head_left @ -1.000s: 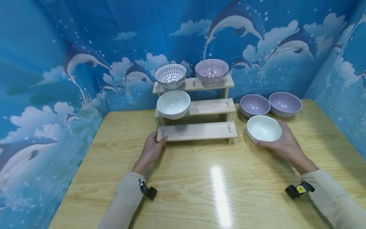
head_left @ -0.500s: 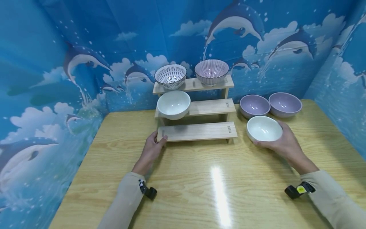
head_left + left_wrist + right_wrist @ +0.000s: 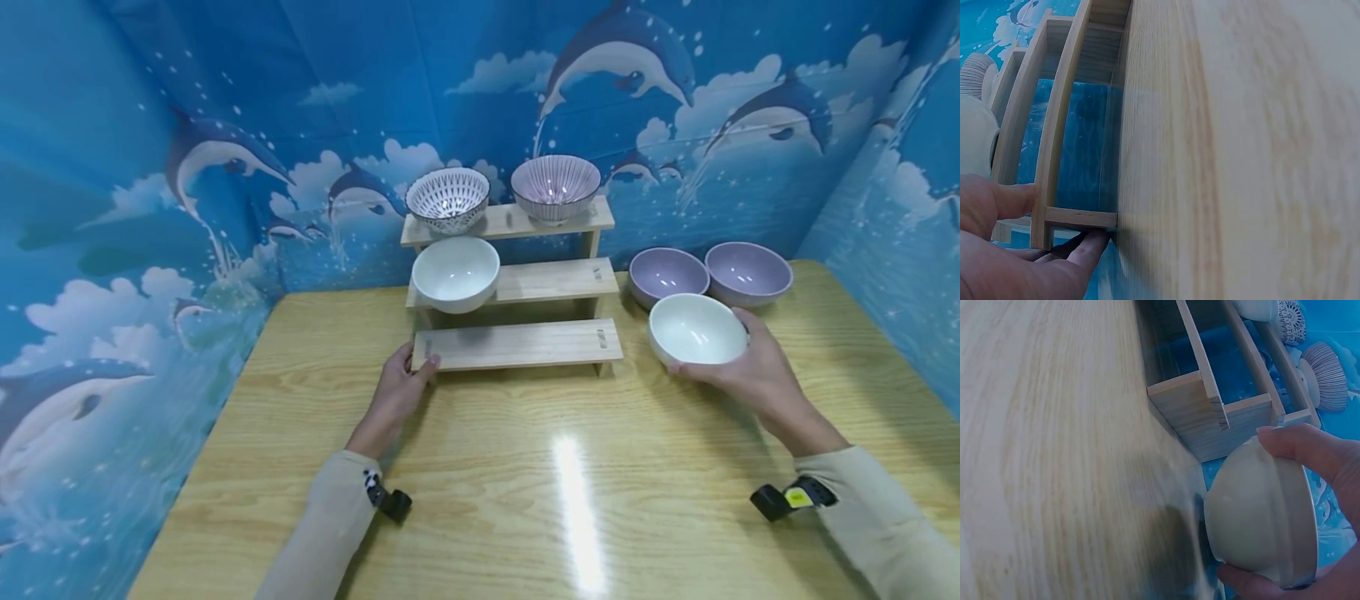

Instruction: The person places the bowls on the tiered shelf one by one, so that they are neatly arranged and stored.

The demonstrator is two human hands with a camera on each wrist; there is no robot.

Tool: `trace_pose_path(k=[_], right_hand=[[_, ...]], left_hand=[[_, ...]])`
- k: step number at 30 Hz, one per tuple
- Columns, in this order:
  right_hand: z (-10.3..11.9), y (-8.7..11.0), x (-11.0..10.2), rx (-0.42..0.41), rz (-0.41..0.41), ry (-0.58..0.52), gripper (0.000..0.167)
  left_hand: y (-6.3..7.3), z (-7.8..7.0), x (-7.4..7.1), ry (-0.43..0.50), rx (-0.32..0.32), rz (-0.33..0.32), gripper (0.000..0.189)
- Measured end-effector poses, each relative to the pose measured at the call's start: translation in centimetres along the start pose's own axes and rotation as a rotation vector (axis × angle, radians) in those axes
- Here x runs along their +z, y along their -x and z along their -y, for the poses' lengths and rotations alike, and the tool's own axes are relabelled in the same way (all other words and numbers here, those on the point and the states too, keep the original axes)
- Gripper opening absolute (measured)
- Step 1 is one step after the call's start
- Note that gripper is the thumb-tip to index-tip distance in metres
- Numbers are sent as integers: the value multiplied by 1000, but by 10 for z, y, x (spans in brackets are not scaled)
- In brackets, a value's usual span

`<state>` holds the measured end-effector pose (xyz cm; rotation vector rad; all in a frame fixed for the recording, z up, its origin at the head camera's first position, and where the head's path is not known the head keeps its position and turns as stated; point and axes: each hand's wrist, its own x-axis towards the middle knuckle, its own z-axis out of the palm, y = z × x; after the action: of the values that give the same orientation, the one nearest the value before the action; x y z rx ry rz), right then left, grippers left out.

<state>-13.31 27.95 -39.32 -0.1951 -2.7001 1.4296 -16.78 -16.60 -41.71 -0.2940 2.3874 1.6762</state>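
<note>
The left hand (image 3: 401,385) grips the left end of a pale wooden three-tier stand (image 3: 517,346); the right hand (image 3: 753,375) holds a glossy white ceramic-looking bowl (image 3: 697,329) by its sides, right of the stand. Just behind sit two round purple glazed bowls (image 3: 669,277) (image 3: 748,273) — a careless swing could chip them. Jolting the stand might topple the round white bowl (image 3: 456,275) on its middle tier.

A purple bowl (image 3: 667,273) sits just beside a second purple bowl (image 3: 748,271) at the back of the wood-grain table (image 3: 480,483). A dark-patterned bowl (image 3: 447,200) stands left of a striped bowl (image 3: 555,190), a pale bowl (image 3: 456,273) lower in front. Behind hangs a blue backdrop (image 3: 337,75) with dolphins and clouds
</note>
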Motion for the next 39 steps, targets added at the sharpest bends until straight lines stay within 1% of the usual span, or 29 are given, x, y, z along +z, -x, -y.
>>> trace_pose_path(k=[7, 14, 17, 23, 32, 39], right_hand=[[7, 1, -2, -29, -4, -14, 114], [21, 2, -3, -34, 9, -16, 118], [27, 1, -4, -47, 11, -14, 120], [39, -2, -6, -89, 11, -5, 118], [55, -4, -8, -107, 18, -15, 112], [67, -7, -8, -117, 28, -11, 115]], left_hand=[[0, 0, -1, 0, 4, 2, 67], [0, 0, 1, 0, 1, -4, 67], [1, 0, 0, 0, 12, -1, 66], [1, 0, 0, -2, 17, 4, 66], [1, 1, 0, 2, 27, 5, 65], [1, 0, 1, -7, 17, -4, 65]])
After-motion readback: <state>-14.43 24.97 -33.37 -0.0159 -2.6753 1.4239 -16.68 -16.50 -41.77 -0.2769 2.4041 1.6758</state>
